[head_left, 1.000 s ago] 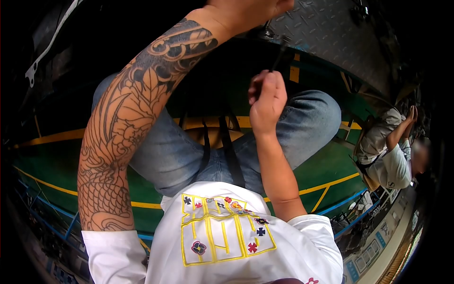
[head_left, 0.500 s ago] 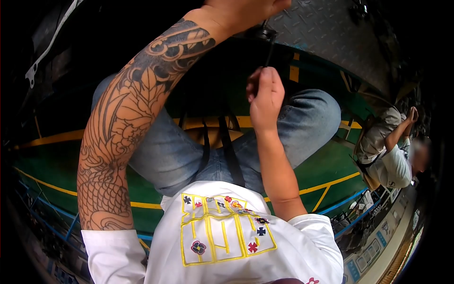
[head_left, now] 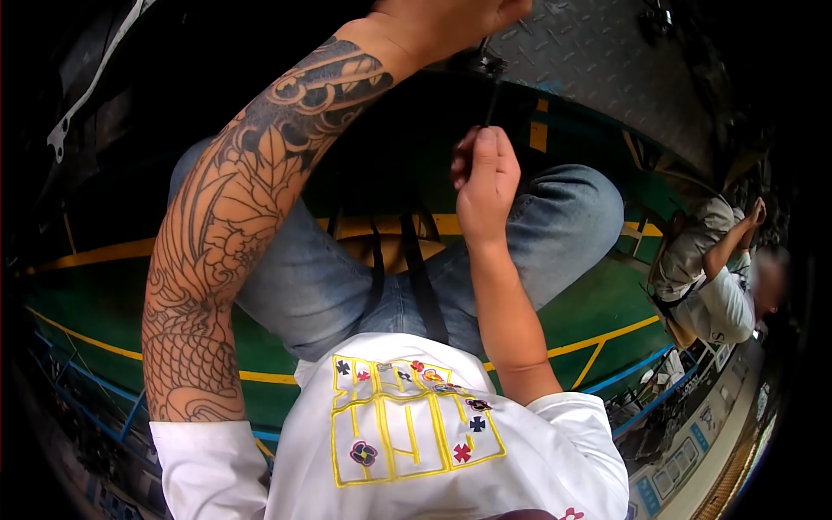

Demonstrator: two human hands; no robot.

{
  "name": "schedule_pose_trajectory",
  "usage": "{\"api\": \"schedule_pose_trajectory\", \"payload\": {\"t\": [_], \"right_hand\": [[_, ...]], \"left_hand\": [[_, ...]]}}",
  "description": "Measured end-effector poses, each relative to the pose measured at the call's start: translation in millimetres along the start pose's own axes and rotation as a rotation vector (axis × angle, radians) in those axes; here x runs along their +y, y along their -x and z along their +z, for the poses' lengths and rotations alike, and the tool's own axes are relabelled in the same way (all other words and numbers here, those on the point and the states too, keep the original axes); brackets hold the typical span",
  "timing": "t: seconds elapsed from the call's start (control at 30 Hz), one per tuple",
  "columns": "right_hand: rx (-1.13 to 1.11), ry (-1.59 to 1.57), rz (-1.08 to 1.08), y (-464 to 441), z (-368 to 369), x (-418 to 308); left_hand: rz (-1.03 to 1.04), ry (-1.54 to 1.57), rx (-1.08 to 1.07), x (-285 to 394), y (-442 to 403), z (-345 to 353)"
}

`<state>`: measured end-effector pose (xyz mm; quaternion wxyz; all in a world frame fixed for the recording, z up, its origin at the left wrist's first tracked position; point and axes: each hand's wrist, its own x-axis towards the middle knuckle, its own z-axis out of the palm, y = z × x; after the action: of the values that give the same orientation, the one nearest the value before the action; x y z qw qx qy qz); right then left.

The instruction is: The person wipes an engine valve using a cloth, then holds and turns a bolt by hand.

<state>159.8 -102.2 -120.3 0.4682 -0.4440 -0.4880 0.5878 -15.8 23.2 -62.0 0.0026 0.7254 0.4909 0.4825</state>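
Note:
My right hand (head_left: 490, 178) is closed round the lower end of a thin dark tool (head_left: 493, 102), held roughly upright above my right knee. The tool's upper end reaches a small dark metal part (head_left: 490, 63) beside the edge of a grey tread plate (head_left: 598, 82). At the top edge of the view is my left hand (head_left: 459, 22), on the tattooed arm, just above that part. Its fingers are mostly cut off by the frame, so their hold cannot be made out.
A co-worker (head_left: 719, 277) in a light shirt sits at the right, hands raised. A metal bracket (head_left: 59, 139) hangs at the upper left. Yellow lines cross the green floor (head_left: 286, 347) beneath my legs. Blue rails (head_left: 646, 386) stand behind me.
My right hand and the dark tool have shifted slightly left, and the tool stands more upright beneath the metal part. My left hand has moved slightly left.

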Motion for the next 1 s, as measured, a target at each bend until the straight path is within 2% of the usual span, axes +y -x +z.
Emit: {"api": "schedule_pose_trajectory", "payload": {"t": [0.07, 0.17, 0.3, 0.43, 0.57, 0.7, 0.87, 1.0], "right_hand": [[-0.002, 0.027, 0.035, -0.9, -0.7, 2.9], [0.007, -0.023, -0.055, -0.6, 1.5, -1.8], [-0.025, 0.023, 0.053, -3.0, 0.3, 0.6], [0.026, -0.042, -0.028, -1.9, 1.2, -2.8], [0.003, 0.089, -0.040, -1.5, -2.6, 6.1], [-0.033, 0.086, -0.033, -3.3, -4.3, 1.5], [0.052, 0.007, -0.073, 1.1, -1.4, -2.3], [-0.014, 0.154, -0.025, -4.3, -3.8, 7.9]], "left_hand": [[-0.003, -0.004, -0.003, 0.0, -0.9, 0.5], [0.000, -0.008, 0.002, -0.6, -0.3, -0.2], [0.006, 0.005, 0.006, -0.1, -0.9, 1.2], [-0.003, 0.024, 0.005, 0.5, -0.8, 0.8], [0.000, 0.014, 0.007, 1.2, -0.3, 1.1], [-0.007, 0.001, 0.001, 0.6, 0.6, -0.3], [0.004, 0.021, 0.008, 0.1, 0.2, 0.4], [0.003, 0.015, 0.002, -0.4, -0.3, -0.8]]}}
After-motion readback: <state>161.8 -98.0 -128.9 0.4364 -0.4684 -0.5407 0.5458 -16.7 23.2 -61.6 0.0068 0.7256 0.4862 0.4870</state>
